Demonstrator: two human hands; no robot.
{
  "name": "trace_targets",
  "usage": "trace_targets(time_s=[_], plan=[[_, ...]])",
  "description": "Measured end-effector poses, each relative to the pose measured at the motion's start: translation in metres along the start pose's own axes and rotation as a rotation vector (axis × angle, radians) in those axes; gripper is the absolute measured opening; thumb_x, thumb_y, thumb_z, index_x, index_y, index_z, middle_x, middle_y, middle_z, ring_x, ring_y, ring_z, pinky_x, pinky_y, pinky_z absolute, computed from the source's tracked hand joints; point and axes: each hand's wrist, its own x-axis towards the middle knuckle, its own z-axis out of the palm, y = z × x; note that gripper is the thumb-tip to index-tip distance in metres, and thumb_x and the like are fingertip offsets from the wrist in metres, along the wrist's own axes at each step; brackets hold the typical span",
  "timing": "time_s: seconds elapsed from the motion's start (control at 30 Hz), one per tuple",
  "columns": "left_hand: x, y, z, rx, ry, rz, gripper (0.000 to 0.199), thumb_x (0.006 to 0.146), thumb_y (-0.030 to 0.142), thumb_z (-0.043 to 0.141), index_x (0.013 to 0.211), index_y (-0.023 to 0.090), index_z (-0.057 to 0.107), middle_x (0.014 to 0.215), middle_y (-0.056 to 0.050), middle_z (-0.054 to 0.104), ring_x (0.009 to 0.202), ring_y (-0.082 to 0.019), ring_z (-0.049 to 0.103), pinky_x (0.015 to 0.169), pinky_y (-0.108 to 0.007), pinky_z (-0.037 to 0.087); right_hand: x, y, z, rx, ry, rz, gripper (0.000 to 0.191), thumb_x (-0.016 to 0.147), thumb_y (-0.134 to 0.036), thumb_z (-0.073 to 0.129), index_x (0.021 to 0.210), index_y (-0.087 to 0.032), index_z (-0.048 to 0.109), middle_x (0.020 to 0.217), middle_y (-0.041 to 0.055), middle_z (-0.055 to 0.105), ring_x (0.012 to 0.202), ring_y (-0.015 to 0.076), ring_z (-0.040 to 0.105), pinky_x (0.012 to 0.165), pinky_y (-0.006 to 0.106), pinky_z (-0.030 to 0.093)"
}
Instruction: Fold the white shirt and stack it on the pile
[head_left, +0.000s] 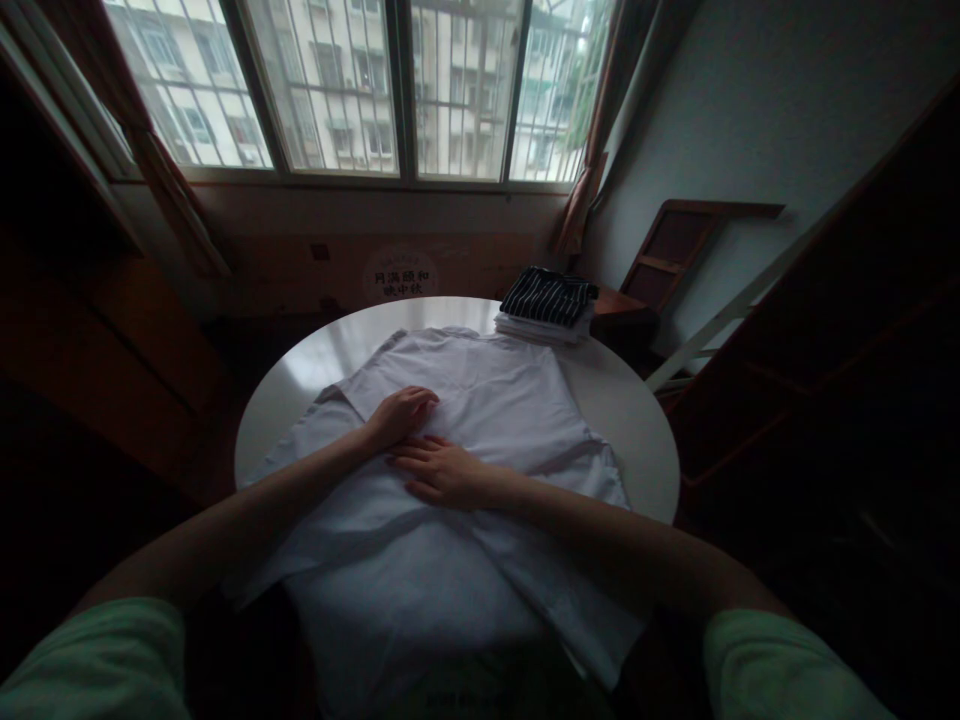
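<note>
A white shirt (480, 390) lies spread over the round table, wrinkled across its middle, with its lower part hanging over the near edge towards me. My left hand (403, 412) rests on the cloth left of the centre, its fingers slightly bent and pointing to the right. Just nearer to me, my right hand (442, 473) lies flat on the same cloth, fingers stretched to the left and a little apart. Both hands press on the fabric, and neither has any of it gripped that I can see.
The round white table (647, 440) shows its rim on both sides. At its far right edge sits a folded stack with a black striped garment (547, 295) above white cloth (536, 327). Behind are a wooden chair (667, 255), a cardboard box (465, 265) and barred windows (337, 90).
</note>
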Motion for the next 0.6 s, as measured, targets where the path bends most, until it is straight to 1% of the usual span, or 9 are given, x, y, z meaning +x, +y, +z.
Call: trace_targets(time_s=[0.07, 0.13, 0.2, 0.23, 0.27, 0.33, 0.4, 0.47, 0.6], plan=[[-0.019, 0.006, -0.007, -0.010, 0.001, -0.039, 0.028, 0.084, 0.016, 0.038, 0.102, 0.016, 0.058, 0.101, -0.007, 0.063, 0.094, -0.016, 0.058, 0.086, -0.032, 0.048, 0.001, 0.000, -0.002, -0.003, 0.004, 0.003, 0.043, 0.089, -0.034, 0.037, 0.126, -0.013, 0.044, 0.130, 0.0119, 0.048, 0.122, 0.0204, 0.038, 0.102, 0.039, 0.029], [-0.045, 0.015, -0.013, -0.030, -0.033, -0.005, 0.032, 0.086, 0.018, 0.035, 0.111, 0.016, 0.054, 0.108, -0.008, 0.061, 0.102, -0.017, 0.055, 0.091, -0.034, 0.046, 0.002, -0.001, -0.001, -0.015, 0.015, 0.013, 0.040, 0.088, -0.034, 0.040, 0.119, -0.011, 0.050, 0.123, 0.0130, 0.052, 0.120, 0.0212, 0.040, 0.102, 0.039, 0.029], [-0.074, 0.027, -0.018, -0.022, -0.076, 0.046, 0.038, 0.088, 0.022, 0.033, 0.122, 0.015, 0.047, 0.123, -0.010, 0.053, 0.116, -0.019, 0.047, 0.100, -0.037, 0.039, 0.002, -0.001, 0.000, -0.018, 0.010, 0.030, 0.035, 0.087, -0.034, 0.042, 0.111, -0.011, 0.055, 0.118, 0.0133, 0.056, 0.118, 0.0218, 0.042, 0.102, 0.039, 0.029], [-0.088, 0.033, -0.022, 0.008, -0.091, 0.045, 0.041, 0.089, 0.025, 0.033, 0.128, 0.015, 0.042, 0.130, -0.011, 0.047, 0.123, -0.020, 0.041, 0.103, -0.038, 0.036, 0.002, -0.001, 0.001, -0.013, 0.009, 0.038, 0.034, 0.087, -0.034, 0.043, 0.109, -0.011, 0.055, 0.119, 0.0133, 0.056, 0.119, 0.0217, 0.042, 0.103, 0.040, 0.029], [-0.100, 0.038, -0.025, 0.046, -0.107, 0.032, 0.044, 0.090, 0.029, 0.033, 0.131, 0.015, 0.038, 0.136, -0.011, 0.041, 0.127, -0.021, 0.035, 0.104, -0.040, 0.034, 0.001, -0.001, 0.001, -0.002, 0.006, 0.040, 0.035, 0.087, -0.034, 0.042, 0.111, -0.011, 0.055, 0.122, 0.0132, 0.054, 0.121, 0.0215, 0.040, 0.103, 0.040, 0.028], [-0.121, 0.044, -0.032, 0.122, -0.167, -0.014, 0.052, 0.089, 0.037, 0.035, 0.136, 0.015, 0.031, 0.141, -0.011, 0.033, 0.131, -0.022, 0.029, 0.105, -0.040, 0.032, 0.000, -0.002, 0.001, 0.030, -0.001, 0.035, 0.040, 0.088, -0.033, 0.040, 0.121, -0.012, 0.048, 0.132, 0.0122, 0.046, 0.127, 0.0206, 0.034, 0.104, 0.040, 0.026], [-0.137, 0.045, -0.040, 0.190, -0.236, -0.077, 0.055, 0.089, 0.042, 0.034, 0.137, 0.016, 0.029, 0.142, -0.010, 0.032, 0.131, -0.022, 0.029, 0.105, -0.040, 0.032, 0.000, -0.002, -0.001, 0.058, -0.019, 0.035, 0.046, 0.089, -0.033, 0.038, 0.130, -0.012, 0.038, 0.140, 0.0107, 0.036, 0.131, 0.0202, 0.028, 0.105, 0.041, 0.025], [-0.149, 0.043, -0.045, 0.250, -0.278, -0.147, 0.054, 0.089, 0.043, 0.031, 0.137, 0.018, 0.030, 0.141, -0.008, 0.034, 0.131, -0.022, 0.029, 0.104, -0.041, 0.031, -0.001, -0.002, -0.003, 0.075, -0.047, 0.046, 0.050, 0.090, -0.034, 0.036, 0.134, -0.013, 0.033, 0.142, 0.0096, 0.032, 0.131, 0.0201, 0.027, 0.106, 0.041, 0.023], [-0.167, 0.043, -0.050, 0.355, -0.254, -0.285, 0.051, 0.089, 0.043, 0.030, 0.136, 0.022, 0.033, 0.142, -0.006, 0.032, 0.131, -0.024, 0.028, 0.102, -0.044, 0.032, -0.001, -0.003, -0.005, 0.083, -0.064, 0.053, 0.050, 0.090, -0.034, 0.035, 0.135, -0.014, 0.033, 0.143, 0.0099, 0.031, 0.132, 0.0189, 0.025, 0.106, 0.041, 0.022]])
